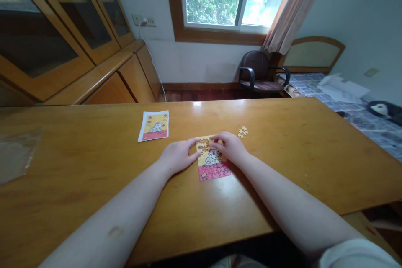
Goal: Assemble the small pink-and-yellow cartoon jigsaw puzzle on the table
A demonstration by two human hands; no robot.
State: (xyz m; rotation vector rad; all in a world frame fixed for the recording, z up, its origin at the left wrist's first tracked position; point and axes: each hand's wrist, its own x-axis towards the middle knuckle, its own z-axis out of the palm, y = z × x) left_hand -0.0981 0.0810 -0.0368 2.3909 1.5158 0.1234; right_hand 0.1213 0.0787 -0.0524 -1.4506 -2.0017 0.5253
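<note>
A small jigsaw puzzle (214, 171), yellow above and pink below with a white cartoon animal, lies on the table before me. Gaps show in its upper part. My left hand (178, 155) rests at its left edge, thumb and forefinger apart and touching the border, holding nothing. Over the upper right corner, my right hand (231, 146) has thumb and forefinger bent toward each other near the gaps; whatever is between them is hidden. Just beyond that hand sits a little heap of loose puzzle pieces (242, 132), pale yellow.
A printed picture sheet (153, 126) with the same design lies to the left on the wooden table (282, 134). Clear plastic wrapping (17, 155) is at the far left. Beyond the table stand a cabinet (125, 77), an armchair (259, 71) and a bed (333, 88).
</note>
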